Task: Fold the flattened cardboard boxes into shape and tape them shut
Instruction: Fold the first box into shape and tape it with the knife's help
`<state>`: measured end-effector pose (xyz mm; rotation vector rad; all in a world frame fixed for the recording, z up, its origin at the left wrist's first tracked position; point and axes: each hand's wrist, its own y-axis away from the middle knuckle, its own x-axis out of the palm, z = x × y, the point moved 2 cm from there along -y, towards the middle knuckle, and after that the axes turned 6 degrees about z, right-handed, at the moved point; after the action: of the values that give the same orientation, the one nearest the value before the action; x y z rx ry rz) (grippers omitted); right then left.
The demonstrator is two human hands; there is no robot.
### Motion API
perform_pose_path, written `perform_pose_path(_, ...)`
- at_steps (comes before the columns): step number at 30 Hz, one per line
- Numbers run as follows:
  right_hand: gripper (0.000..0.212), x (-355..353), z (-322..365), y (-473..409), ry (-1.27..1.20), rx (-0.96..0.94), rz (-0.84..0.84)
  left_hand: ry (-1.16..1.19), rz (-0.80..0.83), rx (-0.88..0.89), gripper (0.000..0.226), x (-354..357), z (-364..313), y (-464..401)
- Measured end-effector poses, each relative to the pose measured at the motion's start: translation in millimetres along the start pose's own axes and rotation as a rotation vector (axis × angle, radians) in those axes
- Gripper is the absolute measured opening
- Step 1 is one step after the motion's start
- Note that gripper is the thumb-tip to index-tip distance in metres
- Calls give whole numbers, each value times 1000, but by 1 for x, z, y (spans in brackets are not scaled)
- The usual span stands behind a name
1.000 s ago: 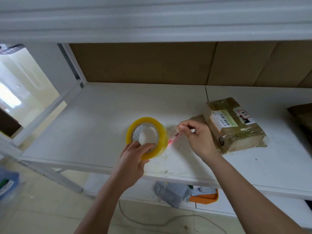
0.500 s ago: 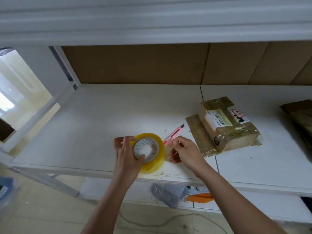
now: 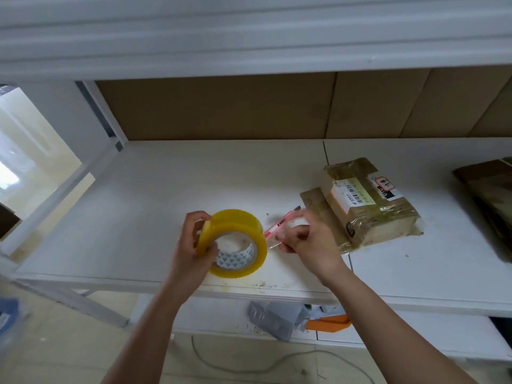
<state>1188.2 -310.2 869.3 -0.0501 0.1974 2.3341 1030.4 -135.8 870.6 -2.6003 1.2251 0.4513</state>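
I see my left hand (image 3: 194, 245) holding the yellow tape roll (image 3: 234, 242) tipped up over the white surface (image 3: 144, 212), my right hand (image 3: 307, 242) right of the roll pinching its loose tape end, pink cutter (image 3: 279, 224) behind it, taped box (image 3: 371, 203) further right of the roll

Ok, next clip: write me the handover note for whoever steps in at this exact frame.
Left hand grips the yellow tape roll, tilted up on edge above the white shelf.
Right hand pinches at the roll's right side, apparently the tape end; the film itself is too faint to confirm.
Pink cutter lies on the shelf just behind the right hand.
One taped, labelled parcel sits to the right.
Brown cardboard sheets stand at the back of the shelf.
Left: pull tape, fold and seal further boxes.
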Motion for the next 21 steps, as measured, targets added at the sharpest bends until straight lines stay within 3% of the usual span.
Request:
perform_pose_path(3, 43, -5, 7, -3, -92, 1, 27, 86, 75, 63, 66, -13, -3, 9)
perform_pose_path(8, 14, -3, 19, -3, -272, 73, 63, 47, 132, 88, 64, -23, -9, 18)
perform_pose_path(21, 14, -5, 39, 1, -322, 34, -19, -18, 84, 250, 63, -30, -8, 20)
